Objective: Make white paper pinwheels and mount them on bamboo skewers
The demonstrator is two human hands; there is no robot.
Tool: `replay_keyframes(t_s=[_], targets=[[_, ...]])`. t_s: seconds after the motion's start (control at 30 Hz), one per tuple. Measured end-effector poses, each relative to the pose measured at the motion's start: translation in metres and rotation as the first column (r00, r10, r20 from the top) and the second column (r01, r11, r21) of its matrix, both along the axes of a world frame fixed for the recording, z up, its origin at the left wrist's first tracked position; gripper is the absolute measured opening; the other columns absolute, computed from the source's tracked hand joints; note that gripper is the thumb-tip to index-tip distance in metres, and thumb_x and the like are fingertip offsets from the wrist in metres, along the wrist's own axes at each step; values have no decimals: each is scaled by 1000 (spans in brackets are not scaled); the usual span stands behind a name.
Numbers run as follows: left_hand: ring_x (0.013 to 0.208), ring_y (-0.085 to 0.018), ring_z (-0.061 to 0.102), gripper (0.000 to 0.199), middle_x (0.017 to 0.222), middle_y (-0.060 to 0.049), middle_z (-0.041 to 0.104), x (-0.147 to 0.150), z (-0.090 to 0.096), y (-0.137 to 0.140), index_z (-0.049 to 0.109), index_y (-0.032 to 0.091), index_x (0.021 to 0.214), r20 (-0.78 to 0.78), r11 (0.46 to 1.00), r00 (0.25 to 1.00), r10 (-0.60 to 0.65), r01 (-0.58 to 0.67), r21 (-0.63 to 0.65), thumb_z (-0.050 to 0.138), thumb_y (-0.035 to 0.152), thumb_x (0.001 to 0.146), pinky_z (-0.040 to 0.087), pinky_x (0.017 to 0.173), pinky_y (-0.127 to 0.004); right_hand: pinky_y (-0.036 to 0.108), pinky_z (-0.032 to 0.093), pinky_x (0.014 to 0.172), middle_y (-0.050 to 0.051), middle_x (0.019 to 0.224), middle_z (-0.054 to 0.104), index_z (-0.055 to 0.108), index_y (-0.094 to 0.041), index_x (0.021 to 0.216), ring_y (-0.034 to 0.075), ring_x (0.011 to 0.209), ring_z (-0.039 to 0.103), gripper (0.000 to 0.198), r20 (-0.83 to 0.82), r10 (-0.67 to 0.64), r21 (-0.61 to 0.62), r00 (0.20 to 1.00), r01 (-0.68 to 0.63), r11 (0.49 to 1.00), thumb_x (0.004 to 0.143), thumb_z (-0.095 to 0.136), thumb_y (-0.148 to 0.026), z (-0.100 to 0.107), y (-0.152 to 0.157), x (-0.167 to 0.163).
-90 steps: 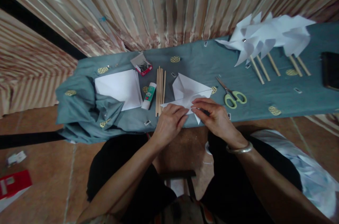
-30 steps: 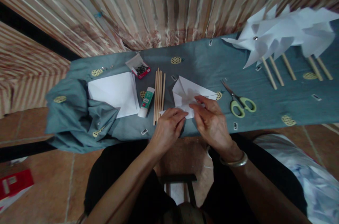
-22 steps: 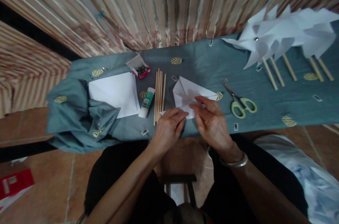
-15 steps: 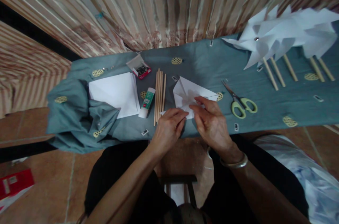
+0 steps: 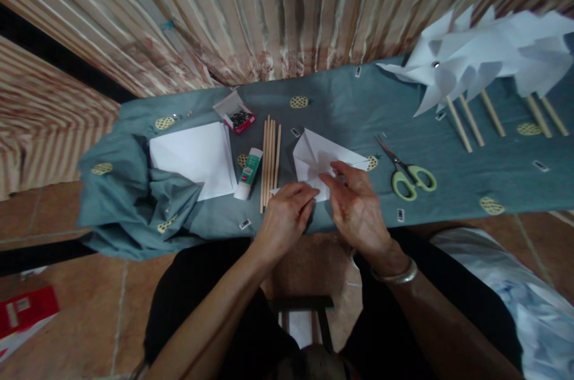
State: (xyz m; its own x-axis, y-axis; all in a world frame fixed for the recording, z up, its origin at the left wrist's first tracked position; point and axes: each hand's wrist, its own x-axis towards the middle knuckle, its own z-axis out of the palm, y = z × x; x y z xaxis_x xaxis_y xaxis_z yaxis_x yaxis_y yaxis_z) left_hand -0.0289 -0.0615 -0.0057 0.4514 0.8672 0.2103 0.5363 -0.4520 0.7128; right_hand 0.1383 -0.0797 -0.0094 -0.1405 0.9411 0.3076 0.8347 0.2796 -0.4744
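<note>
A white sheet of paper (image 5: 309,155), creased and cut into flaps, lies on the cloth in front of me. My left hand (image 5: 286,212) pinches its near left corner, fingers closed on the edge. Over the sheet's near right part, my right hand (image 5: 356,200) has its thumb and fingertips closed on a flap of the same paper. Fingers cover the near part of the sheet. Left of it lie several thin wooden sticks (image 5: 270,158) and a green and white glue stick (image 5: 248,173). Scissors (image 5: 406,170) with green handles rest to the right.
A stack of white paper (image 5: 192,155) lies left, partly under the bunched tablecloth (image 5: 130,194). Behind it stands an open small red box (image 5: 240,116) of dark pins. Several white paper pinwheels (image 5: 488,51) on sticks lie far right. A striped curtain (image 5: 287,9) hangs behind the table.
My right fingers have shifted very slightly on the paper flap. The left hand and the sheet stay in place, and the view has barely moved.
</note>
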Motion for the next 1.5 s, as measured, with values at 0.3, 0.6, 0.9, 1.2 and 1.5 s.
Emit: replay_keyframes(t_s=[0.3, 0.6, 0.9, 1.2, 1.5], targets=[[89, -17, 67, 21, 97, -7, 70, 1, 2, 0, 70, 16, 102, -4, 1000, 1000, -1, 1, 18, 55, 11, 89, 56, 82, -31, 51, 48, 98, 13, 130, 54, 65, -22, 117, 31, 118, 53, 35, -4, -3, -19, 1000, 3, 1000, 91, 41, -16, -1, 1, 0], [93, -17, 67, 21, 99, -7, 69, 1, 2, -2, 68, 16, 104, -29, 1000, 1000, -6, 7, 15, 54, 12, 89, 57, 84, -32, 54, 47, 94, 16, 139, 49, 61, -18, 119, 34, 124, 46, 36, 150, 34, -55, 988, -25, 998, 88, 42, -13, -1, 1, -3], [104, -22, 63, 25, 112, -13, 65, 0, 1, -7, 65, 13, 110, -109, 995, 994, -19, 29, 93, 55, 10, 87, 55, 91, -38, 48, 46, 90, 14, 136, 53, 63, -18, 108, 31, 121, 48, 30, 218, 2, -25, 976, 3, 1000, 86, 43, -11, 1, 6, -9], [107, -23, 62, 35, 114, -10, 65, -11, 9, -4, 62, 17, 119, -92, 996, 993, 68, -62, 67, 61, 14, 84, 54, 93, -40, 48, 44, 95, 15, 137, 53, 61, -17, 112, 31, 126, 45, 34, 180, 15, -46, 984, -7, 999, 85, 43, -9, -3, 3, -8], [102, -20, 62, 28, 108, -9, 67, -28, 16, 5, 64, 15, 115, -10, 974, 981, 196, -193, 120, 55, 16, 89, 53, 90, -37, 48, 44, 97, 13, 133, 57, 65, -18, 104, 29, 122, 49, 32, 99, -5, 12, 995, 4, 1000, 86, 41, -9, -8, 6, -6]])
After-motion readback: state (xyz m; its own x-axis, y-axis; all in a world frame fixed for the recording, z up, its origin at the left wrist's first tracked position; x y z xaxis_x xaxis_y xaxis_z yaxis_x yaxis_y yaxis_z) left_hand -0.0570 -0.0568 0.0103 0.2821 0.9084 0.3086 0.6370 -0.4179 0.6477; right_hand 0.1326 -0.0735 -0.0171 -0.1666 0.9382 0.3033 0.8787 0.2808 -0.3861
